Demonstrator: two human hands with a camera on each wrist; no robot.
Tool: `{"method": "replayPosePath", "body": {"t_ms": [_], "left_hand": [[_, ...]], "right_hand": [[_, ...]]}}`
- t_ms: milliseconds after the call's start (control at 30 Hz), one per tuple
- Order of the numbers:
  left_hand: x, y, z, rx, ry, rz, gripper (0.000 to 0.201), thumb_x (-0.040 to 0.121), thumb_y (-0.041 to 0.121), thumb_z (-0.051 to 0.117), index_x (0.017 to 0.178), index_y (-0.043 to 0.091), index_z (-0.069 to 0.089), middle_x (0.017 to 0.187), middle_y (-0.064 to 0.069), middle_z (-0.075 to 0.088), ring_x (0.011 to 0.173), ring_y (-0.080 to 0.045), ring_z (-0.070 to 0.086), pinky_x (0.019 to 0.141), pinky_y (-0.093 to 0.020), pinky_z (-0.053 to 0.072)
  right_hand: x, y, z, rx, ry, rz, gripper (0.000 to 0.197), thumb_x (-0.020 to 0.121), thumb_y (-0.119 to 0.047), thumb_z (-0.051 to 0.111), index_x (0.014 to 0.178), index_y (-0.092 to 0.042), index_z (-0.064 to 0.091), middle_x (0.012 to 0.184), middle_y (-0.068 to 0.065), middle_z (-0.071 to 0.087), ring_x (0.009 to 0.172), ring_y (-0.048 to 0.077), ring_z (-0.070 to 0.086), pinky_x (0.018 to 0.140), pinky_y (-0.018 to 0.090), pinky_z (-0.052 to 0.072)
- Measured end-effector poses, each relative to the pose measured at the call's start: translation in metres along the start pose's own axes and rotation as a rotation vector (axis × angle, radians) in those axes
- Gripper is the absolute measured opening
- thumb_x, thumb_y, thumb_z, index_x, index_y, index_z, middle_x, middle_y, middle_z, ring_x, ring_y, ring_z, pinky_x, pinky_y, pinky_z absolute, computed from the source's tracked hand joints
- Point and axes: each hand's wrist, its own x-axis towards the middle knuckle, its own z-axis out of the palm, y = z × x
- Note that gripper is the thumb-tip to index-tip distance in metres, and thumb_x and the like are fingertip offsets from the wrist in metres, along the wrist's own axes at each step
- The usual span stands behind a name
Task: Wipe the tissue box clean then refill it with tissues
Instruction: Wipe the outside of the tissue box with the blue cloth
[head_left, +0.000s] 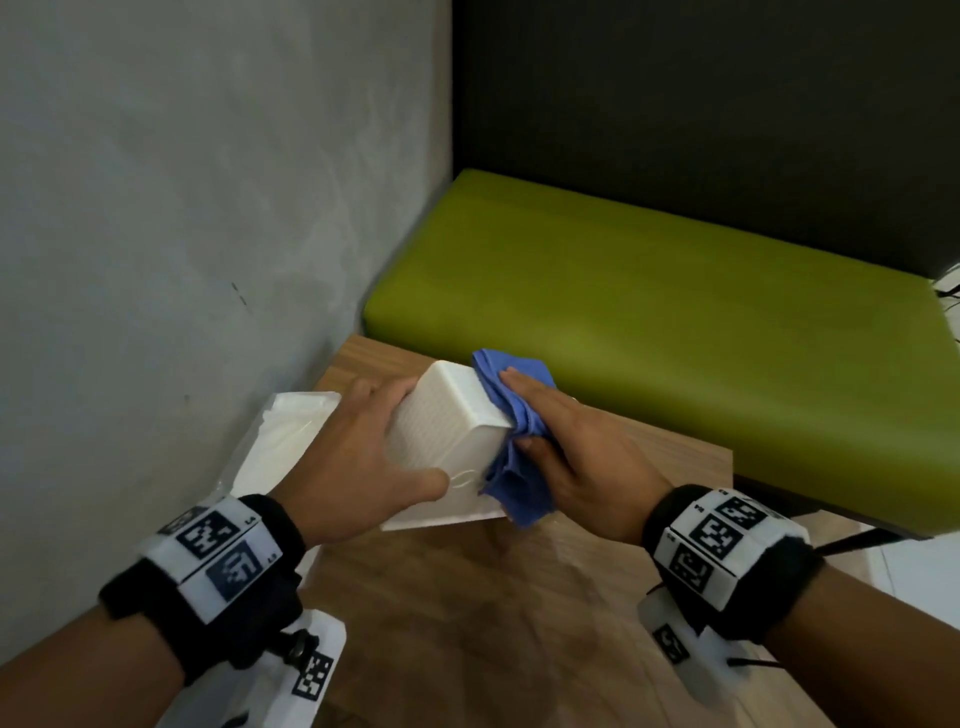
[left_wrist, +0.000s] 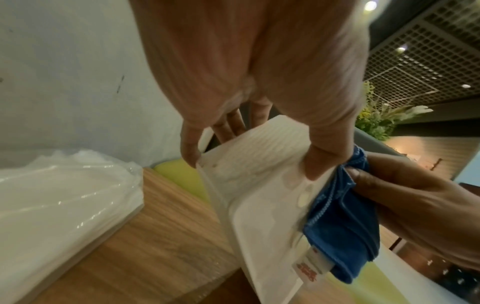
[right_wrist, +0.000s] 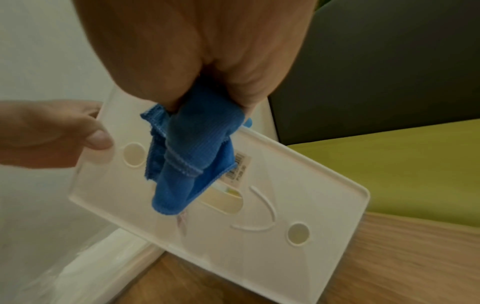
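A white plastic tissue box (head_left: 447, 421) is held tilted above the wooden table (head_left: 467, 623). My left hand (head_left: 363, 457) grips its left side, thumb across the near face and fingers behind it. My right hand (head_left: 561, 447) holds a crumpled blue cloth (head_left: 514, 457) and presses it against the box's right side. In the right wrist view the cloth (right_wrist: 192, 156) lies on the box's flat face (right_wrist: 259, 216), which has a slot, round marks and a barcode sticker. The left wrist view has the box (left_wrist: 259, 195) between my fingers and the cloth (left_wrist: 342, 226) at its right.
A plastic-wrapped pack of white tissues (head_left: 280, 441) lies on the table against the grey wall (head_left: 182, 208) at the left. A green cushioned bench (head_left: 649, 322) with a dark backrest stands just beyond the table. Bare wood lies in front of my wrists.
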Motion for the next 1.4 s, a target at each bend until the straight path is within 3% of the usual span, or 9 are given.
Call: {"method": "replayPosePath", "body": {"t_ms": [200, 333, 467, 600, 767, 1067, 1200, 1300, 1400], "left_hand": [[0.005, 0.02, 0.0, -0.044, 0.059, 0.079, 0.073, 0.062, 0.046, 0.073, 0.128, 0.04, 0.043, 0.109, 0.033, 0.047, 0.099, 0.001, 0.051, 0.083, -0.027, 0.046], [0.011, 0.032, -0.006, 0.026, 0.083, 0.014, 0.065, 0.06, 0.039, 0.084, 0.115, 0.028, 0.05, 0.096, 0.021, 0.05, 0.091, -0.006, 0.053, 0.075, -0.032, 0.051], [0.019, 0.041, -0.01, 0.116, 0.041, 0.015, 0.069, 0.05, 0.051, 0.072, 0.111, 0.022, 0.055, 0.104, 0.006, 0.051, 0.099, -0.016, 0.053, 0.083, -0.04, 0.051], [0.021, 0.051, -0.018, 0.229, -0.078, -0.002, 0.099, 0.063, 0.035, 0.081, 0.146, 0.014, 0.03, 0.133, -0.003, 0.035, 0.126, -0.019, 0.04, 0.105, -0.033, 0.039], [0.022, 0.058, -0.027, 0.195, -0.013, 0.013, 0.091, 0.063, 0.027, 0.082, 0.143, 0.022, 0.037, 0.119, 0.004, 0.031, 0.115, -0.014, 0.042, 0.101, -0.026, 0.038], [0.024, 0.05, -0.019, 0.186, -0.011, 0.006, 0.101, 0.056, 0.04, 0.077, 0.147, 0.02, 0.038, 0.126, 0.003, 0.04, 0.12, -0.014, 0.042, 0.097, -0.021, 0.034], [0.026, 0.044, -0.014, 0.12, 0.046, 0.01, 0.093, 0.062, 0.029, 0.084, 0.142, 0.019, 0.039, 0.125, 0.005, 0.044, 0.117, -0.015, 0.045, 0.093, -0.023, 0.036], [0.02, 0.025, -0.01, -0.016, 0.013, -0.054, 0.096, 0.049, 0.038, 0.086, 0.131, 0.024, 0.038, 0.122, 0.007, 0.05, 0.113, -0.016, 0.052, 0.091, -0.039, 0.052], [0.014, 0.011, -0.001, -0.058, 0.018, -0.127, 0.085, 0.058, 0.022, 0.089, 0.126, 0.023, 0.039, 0.122, 0.007, 0.059, 0.111, -0.018, 0.058, 0.089, -0.04, 0.054]], "right_hand": [[0.001, 0.0, -0.009, 0.007, -0.01, 0.084, 0.055, 0.098, -0.022, 0.045, 0.149, -0.022, 0.023, 0.154, -0.006, 0.029, 0.14, 0.011, 0.027, 0.109, 0.018, 0.019], [0.003, -0.012, -0.019, 0.002, -0.005, 0.043, 0.056, 0.098, -0.022, 0.044, 0.149, -0.019, 0.02, 0.154, -0.004, 0.029, 0.14, 0.011, 0.027, 0.108, 0.016, 0.018], [0.011, -0.025, -0.027, -0.028, 0.009, -0.005, 0.058, 0.098, -0.019, 0.045, 0.149, -0.016, 0.02, 0.155, -0.002, 0.028, 0.14, 0.011, 0.025, 0.109, 0.015, 0.016], [0.015, -0.017, -0.038, -0.031, 0.009, 0.078, 0.056, 0.096, -0.015, 0.045, 0.148, -0.015, 0.024, 0.15, 0.002, 0.039, 0.136, 0.018, 0.035, 0.109, 0.024, 0.026], [0.015, -0.019, -0.049, -0.02, 0.034, 0.115, 0.055, 0.093, -0.008, 0.044, 0.146, -0.015, 0.03, 0.143, 0.005, 0.048, 0.128, 0.022, 0.045, 0.104, 0.028, 0.035], [0.01, -0.026, -0.043, -0.231, -0.083, -0.002, 0.065, 0.096, -0.018, 0.049, 0.149, -0.007, 0.012, 0.158, 0.01, 0.012, 0.145, 0.02, 0.014, 0.11, 0.015, 0.006], [0.012, -0.019, -0.047, -0.23, -0.079, 0.029, 0.066, 0.095, -0.015, 0.05, 0.149, -0.008, 0.014, 0.158, 0.011, 0.015, 0.144, 0.023, 0.018, 0.117, 0.029, 0.017], [0.013, -0.017, -0.05, -0.196, -0.069, 0.061, 0.064, 0.095, -0.015, 0.05, 0.149, -0.01, 0.017, 0.156, 0.009, 0.025, 0.14, 0.024, 0.029, 0.113, 0.031, 0.027], [0.013, -0.018, -0.05, -0.178, -0.058, 0.077, 0.057, 0.098, -0.015, 0.043, 0.149, -0.012, 0.019, 0.154, 0.006, 0.03, 0.137, 0.023, 0.034, 0.11, 0.029, 0.029]]}}
